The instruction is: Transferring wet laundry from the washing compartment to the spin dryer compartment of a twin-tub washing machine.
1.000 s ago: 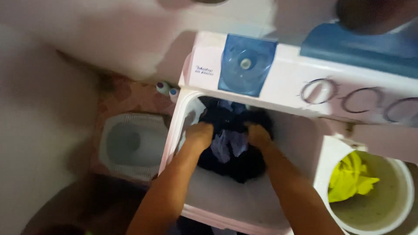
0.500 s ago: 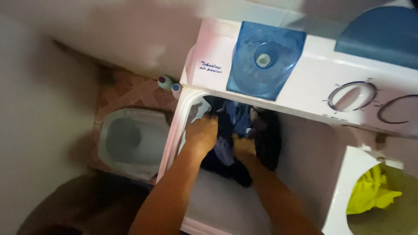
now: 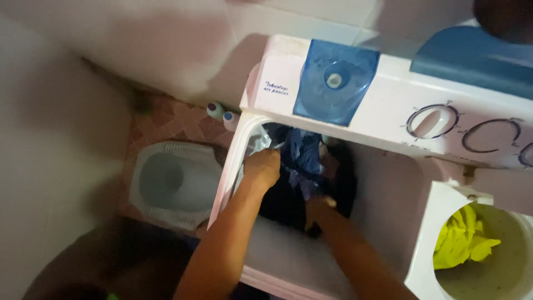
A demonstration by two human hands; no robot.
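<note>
View from above of a twin-tub washing machine (image 3: 388,105) set against a pale wall. Both of the person's hands are down in the open wash tub (image 3: 383,189), working in a heap of dark laundry (image 3: 308,172) — navy, blue and lilac cloth bunched toward the tub's far left corner. The left hand (image 3: 262,168) is curled onto the top of the heap near the tub's left rim; the right hand (image 3: 317,208) is sunk into the dark cloth lower down, fingers closed in its folds. In the smaller spin tub (image 3: 499,272) to the right lies a yellow-green garment (image 3: 461,239). On the tiled floor to the left — a squat toilet (image 3: 172,183) and two small capped bottles (image 3: 222,114).
</note>
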